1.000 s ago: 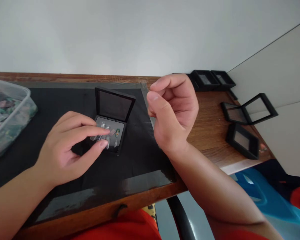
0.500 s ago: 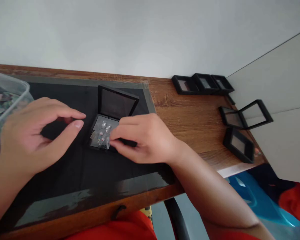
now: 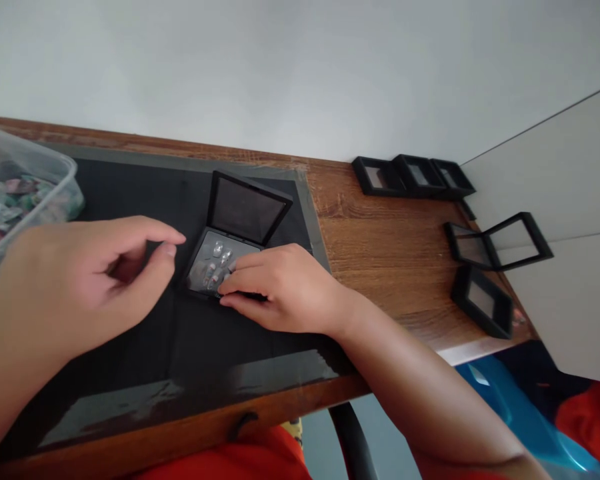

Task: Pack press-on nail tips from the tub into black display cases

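Note:
An opened black display case [image 3: 200, 295] lies on the dark mat, its framed lid [image 3: 249, 208] with a clear window tilted up at the back. Several small, shiny, clear pieces [image 3: 217, 250] rest on its grey inner surface. My right hand [image 3: 285, 290] reaches over the case's right front part, thumb and forefinger pinched at the pieces. What lies between those fingertips is too small and hidden to make out. To the left of the case, my left hand [image 3: 95, 273] hovers with thumb and forefinger drawn together, nothing visible between them.
A clear plastic tub [image 3: 73, 170] of colourful small bits stands at the left. Several black cases [image 3: 420, 177] line the back right of the wooden table [image 3: 375, 233]. Another opened case [image 3: 473, 250] and a closed one [image 3: 483, 300] sit near the right wall.
My left thumb and forefinger have come closer together. My right fingertips have lowered slightly onto the case. The whole view has shifted a little, so the table things sit further right.

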The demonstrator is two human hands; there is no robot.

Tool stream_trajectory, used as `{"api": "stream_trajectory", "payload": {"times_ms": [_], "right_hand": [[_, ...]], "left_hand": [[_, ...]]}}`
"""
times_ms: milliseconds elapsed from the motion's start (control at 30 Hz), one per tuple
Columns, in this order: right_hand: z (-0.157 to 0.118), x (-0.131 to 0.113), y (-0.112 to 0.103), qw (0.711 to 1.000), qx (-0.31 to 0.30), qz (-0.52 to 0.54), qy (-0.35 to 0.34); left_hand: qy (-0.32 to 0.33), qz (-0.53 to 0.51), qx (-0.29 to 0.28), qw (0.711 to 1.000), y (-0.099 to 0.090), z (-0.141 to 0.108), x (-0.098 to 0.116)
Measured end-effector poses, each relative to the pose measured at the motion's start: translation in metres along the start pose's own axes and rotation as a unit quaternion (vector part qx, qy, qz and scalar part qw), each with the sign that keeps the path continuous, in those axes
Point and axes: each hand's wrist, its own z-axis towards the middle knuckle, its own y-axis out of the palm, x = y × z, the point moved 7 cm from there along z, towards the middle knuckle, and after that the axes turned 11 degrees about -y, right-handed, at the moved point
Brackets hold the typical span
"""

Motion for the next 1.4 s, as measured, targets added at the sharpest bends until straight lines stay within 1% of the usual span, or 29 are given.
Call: {"api": "stream_trajectory", "payload": {"times_ms": [100, 167, 233, 300, 333, 400, 467, 533, 567, 600, 633, 700, 767, 833, 933, 1000, 1100, 1233, 1333, 1400], "right_hand": [[0.0, -0.001, -0.001, 1.0, 0.007, -0.002, -0.002], [-0.001, 0.0, -0.002, 1.0, 0.013, -0.009, -0.005], [-0.002, -0.001, -0.003, 0.999, 0.027, -0.017, -0.016], [-0.003, -0.004, -0.007, 0.997, 0.063, -0.026, -0.04], [-0.003, -0.006, -0.012, 0.993, 0.093, -0.032, -0.057], [-0.005, -0.012, -0.025, 0.978, 0.182, -0.053, -0.091], [-0.01, -0.017, -0.042, 0.945, 0.296, -0.088, -0.11], [-0.02, -0.016, -0.058, 0.903, 0.401, -0.125, -0.089], [-0.024, -0.013, -0.064, 0.885, 0.438, -0.143, -0.066], [-0.028, -0.008, -0.068, 0.871, 0.463, -0.161, -0.038], [-0.031, -0.003, -0.07, 0.863, 0.474, -0.176, -0.008], [-0.032, 0.011, -0.069, 0.865, 0.463, -0.187, 0.047], [-0.03, 0.026, -0.063, 0.885, 0.428, -0.16, 0.089], [-0.027, 0.039, -0.055, 0.902, 0.399, -0.114, 0.118], [-0.025, 0.047, -0.049, 0.907, 0.39, -0.074, 0.143], [-0.024, 0.045, -0.049, 0.905, 0.397, -0.068, 0.137], [-0.021, 0.036, -0.051, 0.911, 0.396, -0.061, 0.102], [-0.016, 0.018, -0.049, 0.925, 0.37, -0.076, 0.044], [-0.013, 0.011, -0.046, 0.933, 0.335, -0.12, 0.043], [-0.014, 0.009, -0.048, 0.932, 0.328, -0.149, 0.048]], "left_hand": [[0.049, 0.063, -0.019, 0.997, 0.006, 0.006, 0.014], [0.054, 0.064, -0.043, 0.996, 0.01, 0.009, 0.013], [0.013, 0.079, -0.083, 0.993, 0.014, 0.012, 0.004], [-0.058, 0.128, -0.137, 0.981, 0.018, 0.013, -0.007], [-0.094, 0.158, -0.164, 0.969, 0.019, 0.012, -0.013], [-0.146, 0.2, -0.197, 0.949, 0.02, 0.01, -0.021], [-0.171, 0.217, -0.215, 0.937, 0.021, 0.01, -0.027], [-0.169, 0.221, -0.233, 0.932, 0.026, 0.008, -0.032], [-0.161, 0.22, -0.242, 0.931, 0.028, 0.007, -0.034], [-0.153, 0.217, -0.249, 0.932, 0.031, 0.007, -0.035], [-0.147, 0.213, -0.251, 0.933, 0.032, 0.006, -0.037], [-0.148, 0.208, -0.251, 0.934, 0.034, 0.006, -0.039], [-0.157, 0.203, -0.247, 0.935, 0.033, 0.007, -0.04], [-0.17, 0.196, -0.248, 0.934, 0.032, 0.008, -0.041], [-0.17, 0.176, -0.251, 0.936, 0.033, 0.01, -0.042], [-0.16, 0.169, -0.248, 0.94, 0.034, 0.011, -0.042], [-0.164, 0.172, -0.25, 0.939, 0.034, 0.01, -0.042], [-0.172, 0.166, -0.243, 0.94, 0.035, 0.01, -0.04], [-0.171, 0.158, -0.225, 0.946, 0.034, 0.012, -0.038], [-0.174, 0.149, -0.22, 0.948, 0.034, 0.012, -0.039]]}}
